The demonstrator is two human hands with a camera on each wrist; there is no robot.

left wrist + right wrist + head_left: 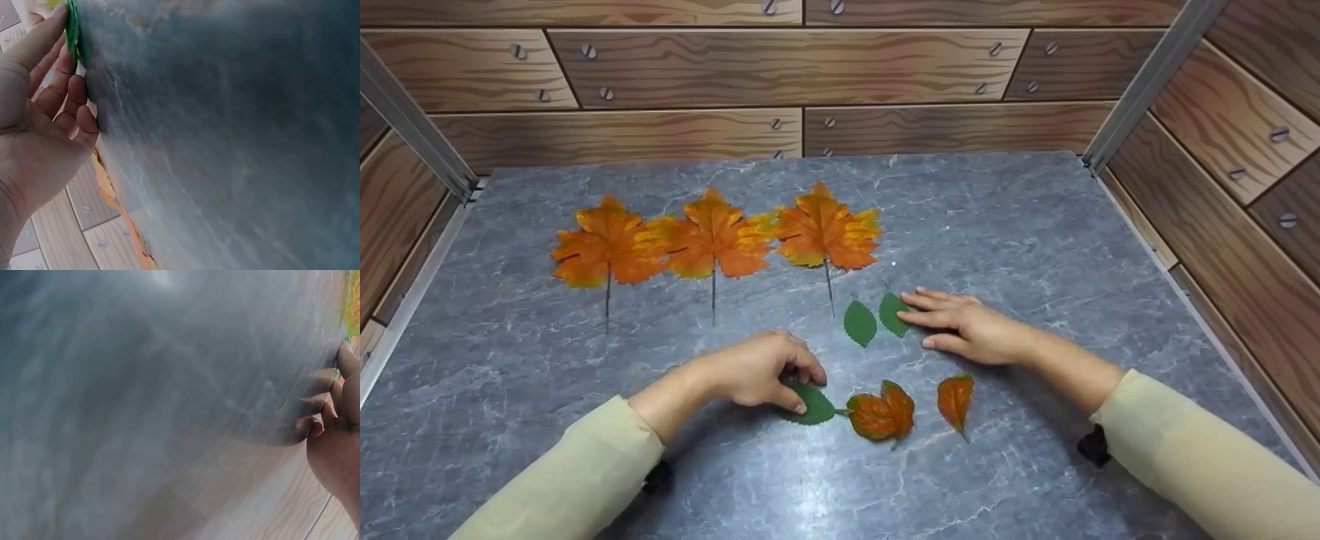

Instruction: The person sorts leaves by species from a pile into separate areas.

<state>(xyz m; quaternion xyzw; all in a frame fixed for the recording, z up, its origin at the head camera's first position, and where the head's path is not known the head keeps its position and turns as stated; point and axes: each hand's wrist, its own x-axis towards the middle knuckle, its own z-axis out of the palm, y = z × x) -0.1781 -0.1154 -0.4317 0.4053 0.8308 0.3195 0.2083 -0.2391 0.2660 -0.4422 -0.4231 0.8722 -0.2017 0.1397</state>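
Green and pointy, the big leaf (pixel 816 409) is pinched by the left hand (pixel 765 367) in the head view, just beside two orange leaves (pixel 877 416) on the grey table (pixel 1035 225). The right hand (pixel 975 330) has its fingers spread, touching a small leaf (pixel 892 315). In the left wrist view, thumb and finger pinch the big leaf. In the right wrist view, bits of green show by the fingertips.
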